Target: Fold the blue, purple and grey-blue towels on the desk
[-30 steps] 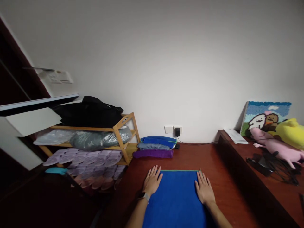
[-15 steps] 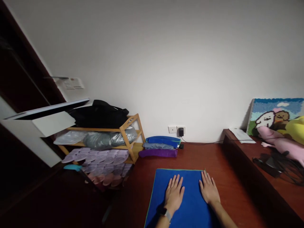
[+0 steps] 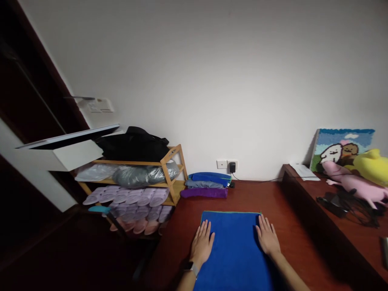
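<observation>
A blue cloth (image 3: 235,246) with a thin green edge lies spread flat on the reddish-brown wooden table (image 3: 257,197). My left hand (image 3: 202,242), with a watch on its wrist, rests flat over the cloth's left edge, fingers stretched out. On the opposite side, my right hand (image 3: 268,236) lies flat on the cloth's right edge near its far corner, fingers extended. Neither hand holds anything. The near end of the cloth runs out of the bottom of the view.
Folded cloths (image 3: 207,185) in blue, grey and purple are stacked by the wall. A wooden rack (image 3: 172,173) with slippers (image 3: 148,197) and a black bag (image 3: 135,145) stands left. A raised ledge (image 3: 306,202) on the right bears plush toys (image 3: 354,182) and cables (image 3: 360,210).
My left hand has slid left from the cloth's middle to its left edge. My right hand stays near the far right corner. The view has shifted slightly.
</observation>
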`<state>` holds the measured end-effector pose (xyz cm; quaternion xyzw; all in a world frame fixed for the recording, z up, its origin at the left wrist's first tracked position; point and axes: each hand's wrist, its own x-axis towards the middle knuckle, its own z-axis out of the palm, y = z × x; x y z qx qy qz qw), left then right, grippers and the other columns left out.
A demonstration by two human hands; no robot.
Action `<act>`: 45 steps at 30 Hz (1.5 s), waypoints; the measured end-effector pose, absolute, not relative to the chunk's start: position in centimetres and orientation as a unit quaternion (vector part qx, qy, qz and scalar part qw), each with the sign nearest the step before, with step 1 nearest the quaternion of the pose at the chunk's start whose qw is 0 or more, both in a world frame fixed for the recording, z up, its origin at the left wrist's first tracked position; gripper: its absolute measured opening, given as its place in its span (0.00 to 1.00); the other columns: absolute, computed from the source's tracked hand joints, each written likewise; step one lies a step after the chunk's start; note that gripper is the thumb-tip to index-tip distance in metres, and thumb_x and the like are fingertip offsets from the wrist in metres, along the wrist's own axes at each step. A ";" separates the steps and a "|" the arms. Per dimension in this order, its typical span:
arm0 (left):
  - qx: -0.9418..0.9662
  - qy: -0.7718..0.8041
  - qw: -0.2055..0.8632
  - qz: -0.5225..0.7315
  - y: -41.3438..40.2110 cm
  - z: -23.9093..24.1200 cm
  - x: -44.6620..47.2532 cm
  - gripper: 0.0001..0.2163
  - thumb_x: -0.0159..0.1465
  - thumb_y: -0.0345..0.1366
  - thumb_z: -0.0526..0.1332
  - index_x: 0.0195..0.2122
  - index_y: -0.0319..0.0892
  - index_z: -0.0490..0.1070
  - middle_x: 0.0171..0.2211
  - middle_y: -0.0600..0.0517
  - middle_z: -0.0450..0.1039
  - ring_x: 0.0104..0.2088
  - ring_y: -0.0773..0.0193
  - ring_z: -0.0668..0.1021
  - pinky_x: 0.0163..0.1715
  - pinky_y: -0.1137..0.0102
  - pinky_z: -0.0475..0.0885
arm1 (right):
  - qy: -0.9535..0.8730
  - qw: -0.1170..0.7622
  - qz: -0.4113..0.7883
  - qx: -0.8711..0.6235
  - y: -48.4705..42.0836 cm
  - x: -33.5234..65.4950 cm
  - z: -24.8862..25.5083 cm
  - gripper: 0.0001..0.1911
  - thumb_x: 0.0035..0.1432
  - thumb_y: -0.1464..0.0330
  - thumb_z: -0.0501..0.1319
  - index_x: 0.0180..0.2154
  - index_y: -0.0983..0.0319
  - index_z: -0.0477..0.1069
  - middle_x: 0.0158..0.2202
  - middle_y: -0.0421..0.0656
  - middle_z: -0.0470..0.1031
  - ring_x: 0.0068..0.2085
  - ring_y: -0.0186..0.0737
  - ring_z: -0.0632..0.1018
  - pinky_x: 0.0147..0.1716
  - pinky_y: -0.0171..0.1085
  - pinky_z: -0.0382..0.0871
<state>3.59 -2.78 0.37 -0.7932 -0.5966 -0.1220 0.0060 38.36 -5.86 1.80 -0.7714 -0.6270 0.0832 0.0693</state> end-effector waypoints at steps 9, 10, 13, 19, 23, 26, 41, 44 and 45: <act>-0.851 -0.485 -0.018 -0.200 -8.8 1.7 13.9 0.25 0.76 0.44 0.42 0.72 0.47 0.56 0.71 0.51 0.59 0.70 0.57 0.62 0.70 0.56 0.59 | -0.651 0.077 0.095 -0.749 -16.0 37.2 -0.2 0.37 0.70 0.53 0.34 0.73 0.64 0.45 0.75 0.40 0.44 0.74 0.43 0.47 0.73 0.48 0.42; -0.865 -0.461 -0.034 -0.194 -10.0 1.6 15.9 0.25 0.76 0.45 0.42 0.72 0.50 0.55 0.72 0.53 0.57 0.71 0.57 0.61 0.70 0.55 0.58 | -0.653 0.066 0.095 -0.748 -16.2 37.0 0.0 0.36 0.70 0.54 0.35 0.72 0.65 0.45 0.75 0.40 0.44 0.74 0.44 0.47 0.73 0.48 0.41; -0.879 -0.440 -0.067 -0.168 -12.4 1.2 19.3 0.25 0.76 0.47 0.43 0.73 0.53 0.52 0.72 0.54 0.55 0.72 0.57 0.59 0.71 0.53 0.57 | -0.654 0.053 0.089 -0.749 -16.2 36.8 0.5 0.36 0.70 0.55 0.36 0.72 0.66 0.45 0.75 0.41 0.43 0.74 0.44 0.47 0.73 0.50 0.41; -0.833 -0.540 -0.034 -0.116 -12.7 0.1 10.9 0.26 0.76 0.50 0.42 0.73 0.55 0.48 0.74 0.53 0.49 0.72 0.54 0.56 0.70 0.50 0.56 | -0.656 0.064 0.075 -0.749 -16.2 36.9 -0.1 0.37 0.70 0.54 0.35 0.73 0.65 0.44 0.75 0.41 0.43 0.74 0.45 0.48 0.73 0.49 0.41; -0.778 -0.620 0.003 -0.102 -12.9 -0.4 2.9 0.29 0.75 0.52 0.43 0.73 0.49 0.49 0.74 0.50 0.48 0.72 0.54 0.55 0.70 0.52 0.56 | -0.654 0.072 0.070 -0.750 -16.1 36.9 -0.7 0.37 0.69 0.54 0.36 0.73 0.65 0.44 0.75 0.40 0.44 0.74 0.45 0.48 0.73 0.49 0.41; -0.778 -0.619 0.009 -0.105 -13.2 -0.7 0.4 0.29 0.75 0.52 0.42 0.73 0.47 0.48 0.74 0.51 0.47 0.72 0.56 0.55 0.70 0.54 0.57 | -0.650 0.073 0.073 -0.753 -16.0 36.8 -0.6 0.37 0.69 0.55 0.37 0.72 0.65 0.46 0.74 0.41 0.46 0.74 0.45 0.49 0.72 0.50 0.42; -0.823 -0.541 0.004 -0.173 -13.6 1.3 8.7 0.27 0.76 0.47 0.42 0.73 0.46 0.50 0.72 0.50 0.53 0.71 0.56 0.59 0.70 0.54 0.60 | -0.657 0.093 0.017 -0.748 -20.3 37.1 -3.4 0.36 0.70 0.54 0.38 0.71 0.64 0.54 0.74 0.43 0.49 0.73 0.50 0.52 0.71 0.55 0.47; -0.865 -0.471 -0.049 -0.166 -14.9 1.8 16.5 0.27 0.76 0.48 0.41 0.73 0.46 0.49 0.73 0.51 0.52 0.72 0.57 0.58 0.70 0.56 0.59 | -0.657 0.092 0.017 -0.748 -20.3 37.0 -3.2 0.36 0.70 0.53 0.38 0.70 0.64 0.54 0.73 0.44 0.49 0.73 0.50 0.52 0.71 0.55 0.46; -0.873 -0.455 -0.066 -0.162 -15.3 1.7 18.7 0.27 0.76 0.48 0.41 0.73 0.46 0.49 0.73 0.51 0.52 0.72 0.57 0.57 0.71 0.56 0.58 | -0.658 0.093 0.017 -0.747 -20.2 37.1 -3.2 0.36 0.70 0.53 0.38 0.70 0.64 0.55 0.73 0.44 0.49 0.73 0.50 0.53 0.71 0.55 0.47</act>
